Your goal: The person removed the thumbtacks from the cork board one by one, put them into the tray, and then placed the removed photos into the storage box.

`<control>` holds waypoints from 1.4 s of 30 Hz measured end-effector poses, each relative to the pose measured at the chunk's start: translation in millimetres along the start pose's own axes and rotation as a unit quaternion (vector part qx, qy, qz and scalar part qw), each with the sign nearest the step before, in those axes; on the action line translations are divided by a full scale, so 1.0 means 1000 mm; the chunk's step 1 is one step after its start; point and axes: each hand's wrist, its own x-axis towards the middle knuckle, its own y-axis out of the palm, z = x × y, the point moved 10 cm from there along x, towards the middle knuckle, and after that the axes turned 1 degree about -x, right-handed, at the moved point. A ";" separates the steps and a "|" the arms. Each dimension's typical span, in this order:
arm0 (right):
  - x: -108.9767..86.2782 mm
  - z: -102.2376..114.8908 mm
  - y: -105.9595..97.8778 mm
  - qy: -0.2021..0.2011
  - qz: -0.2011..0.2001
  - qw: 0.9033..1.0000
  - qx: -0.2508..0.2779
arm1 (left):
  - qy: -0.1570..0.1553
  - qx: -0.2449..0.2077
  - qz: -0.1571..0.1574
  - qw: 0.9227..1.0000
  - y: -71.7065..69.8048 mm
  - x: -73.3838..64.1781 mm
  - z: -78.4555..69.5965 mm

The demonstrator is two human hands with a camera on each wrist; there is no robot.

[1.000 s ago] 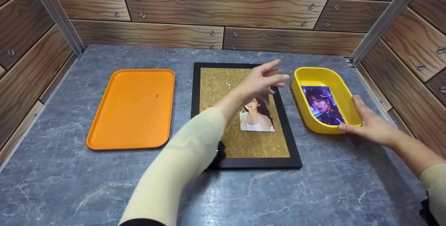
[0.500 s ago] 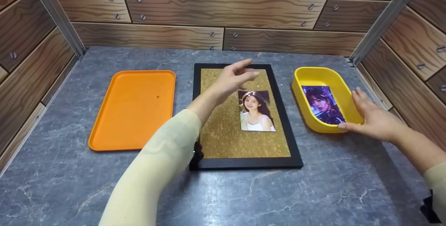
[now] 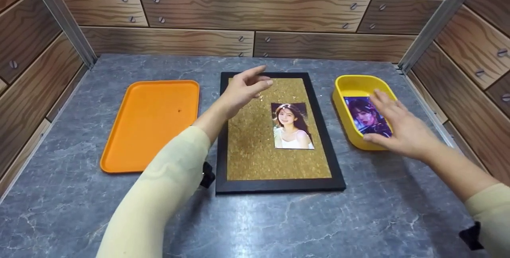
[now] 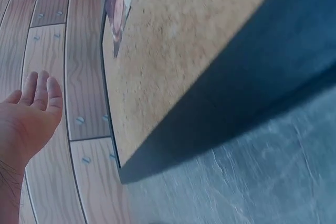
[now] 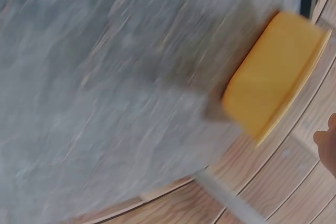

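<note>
My left hand (image 3: 244, 90) hovers over the upper left part of a black-framed cork board (image 3: 255, 162), fingers loosely extended and holding nothing. In the left wrist view the same hand (image 4: 34, 116) is empty, apart from the board. A portrait photo of a smiling person in a white top (image 3: 293, 126) lies on the cork, right of the middle. Above the near right side of a yellow bin (image 3: 354, 132), my right hand (image 3: 402, 130) is spread and empty. Inside the bin lies a purple-blue picture (image 3: 364, 114), partly hidden by that hand.
An orange tray (image 3: 153, 126) lies on the grey marbled table (image 3: 287, 226), left of the board. Wood-patterned panels (image 3: 247, 11) wall the table at the back and sides. In the right wrist view the bin (image 5: 275, 72) stands on the table, blurred.
My left hand has moved left, away from above the photo, uncovering it. The right hand has let go of the bin's rim and shifted left over it.
</note>
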 end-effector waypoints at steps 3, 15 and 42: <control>0.005 0.022 0.006 -0.013 0.006 1.000 0.000 | 0.004 0.020 -0.005 1.000 -0.004 -0.002 0.000; 0.014 0.096 0.044 -0.125 0.002 0.992 -0.014 | 0.013 0.058 -0.009 0.998 -0.009 0.001 0.001; 0.002 0.134 0.119 -0.191 0.058 0.980 -0.015 | 0.000 0.046 -0.003 0.999 0.006 0.018 0.023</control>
